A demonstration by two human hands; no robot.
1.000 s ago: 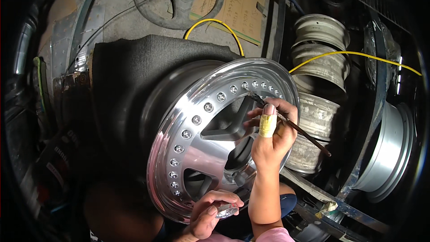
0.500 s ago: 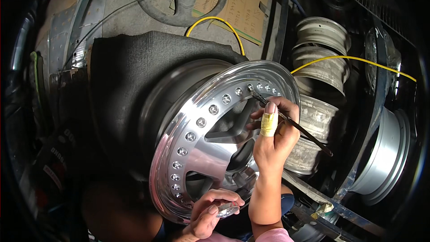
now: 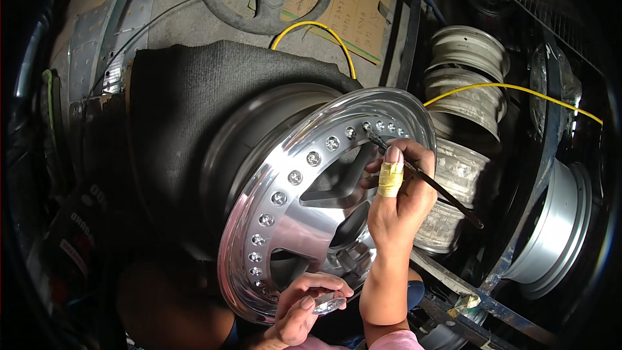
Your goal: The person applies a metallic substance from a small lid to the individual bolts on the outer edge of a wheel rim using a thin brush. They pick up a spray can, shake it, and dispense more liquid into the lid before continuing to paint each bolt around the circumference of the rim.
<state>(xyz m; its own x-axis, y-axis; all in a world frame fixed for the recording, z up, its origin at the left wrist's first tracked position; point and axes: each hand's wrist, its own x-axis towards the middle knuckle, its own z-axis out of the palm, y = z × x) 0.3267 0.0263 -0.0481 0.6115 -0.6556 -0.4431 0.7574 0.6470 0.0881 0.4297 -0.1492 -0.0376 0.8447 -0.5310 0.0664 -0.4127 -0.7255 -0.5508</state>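
Note:
A polished silver car wheel rim (image 3: 299,215) stands tilted in front of me, with a ring of shiny bolts (image 3: 313,158) set around its face. My right hand (image 3: 403,188), yellow tape wrapped on its thumb, is closed around a thin dark-handled paintbrush (image 3: 447,196). The brush tip is at a bolt near the top of the ring; whether it touches cannot be made out. Close to the rim's lower edge, my left hand (image 3: 304,308) holds a small, shiny, shallow round dish (image 3: 329,303) between thumb and fingers. What lies inside the dish is unclear.
Dark ribbed matting (image 3: 188,91) lies behind the rim. Several dull wheel rims (image 3: 460,159) are stacked on the right beside a metal frame, with a silver rim (image 3: 551,227) farther right. A yellow hose (image 3: 518,88) crosses the back, near flattened cardboard (image 3: 353,16).
The wheel rim and its bolts have shifted slightly to the right in view, and the brush tip with them. Both hands keep nearly the same pose and grip.

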